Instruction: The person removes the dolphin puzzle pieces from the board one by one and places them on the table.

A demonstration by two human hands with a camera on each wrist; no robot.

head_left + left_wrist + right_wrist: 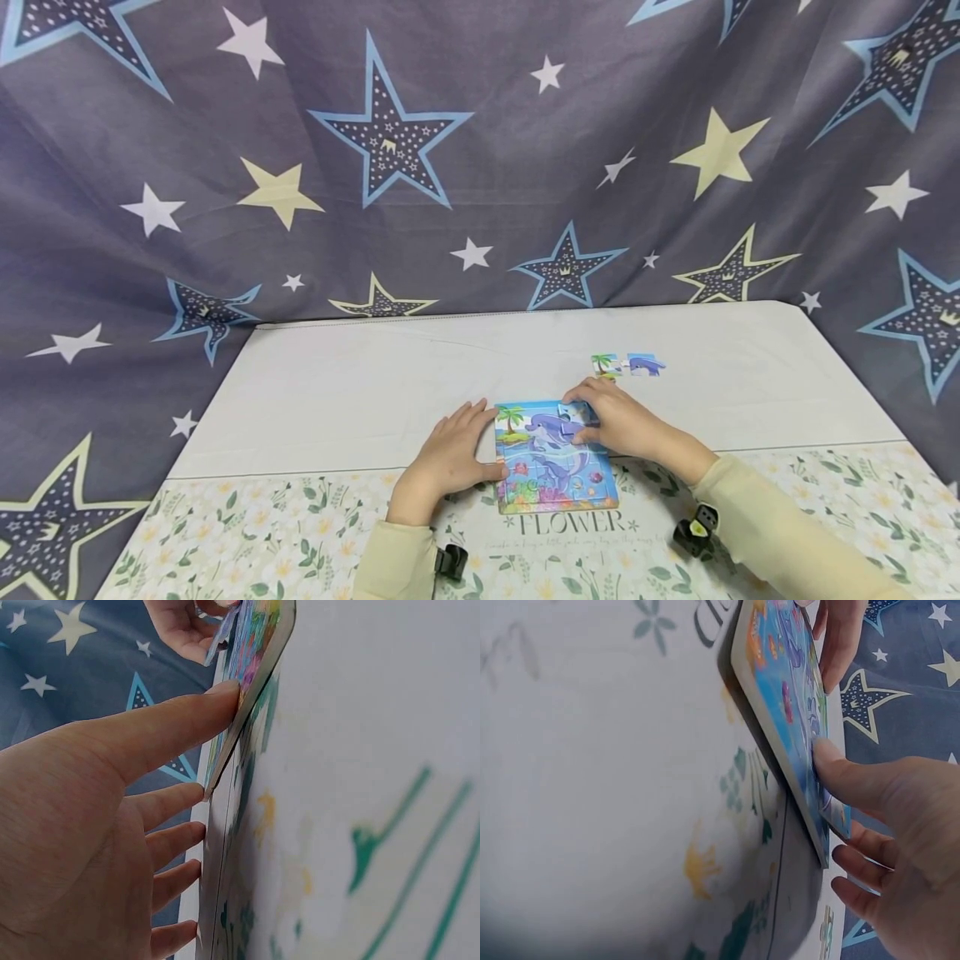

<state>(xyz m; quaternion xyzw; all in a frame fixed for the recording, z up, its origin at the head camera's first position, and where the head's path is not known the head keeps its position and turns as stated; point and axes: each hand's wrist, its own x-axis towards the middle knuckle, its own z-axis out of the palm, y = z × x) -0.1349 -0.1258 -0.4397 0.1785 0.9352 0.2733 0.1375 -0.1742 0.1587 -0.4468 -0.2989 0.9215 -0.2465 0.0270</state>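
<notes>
A dolphin jigsaw puzzle (pixel 551 496) in a flat tray lies in front of the person, with a palm tree at its upper left. The left hand (pixel 447 460) rests at the puzzle's left side, fingers spread and fairly straight; its thumb (pixel 180 724) touches the tray edge. At the upper right corner the right hand (pixel 621 419) pinches a puzzle piece (pixel 837 813) between thumb and fingers. That piece is tilted just over the board and partly covered by the fingers in the head view.
Behind the right hand lie two loose pieces, one with a palm tree (pixel 603 363) and one with a dolphin head (pixel 645 365). The table has a white back part (pixel 337 392) and a floral front part (pixel 300 533). A star-patterned curtain (pixel 480 167) hangs behind it.
</notes>
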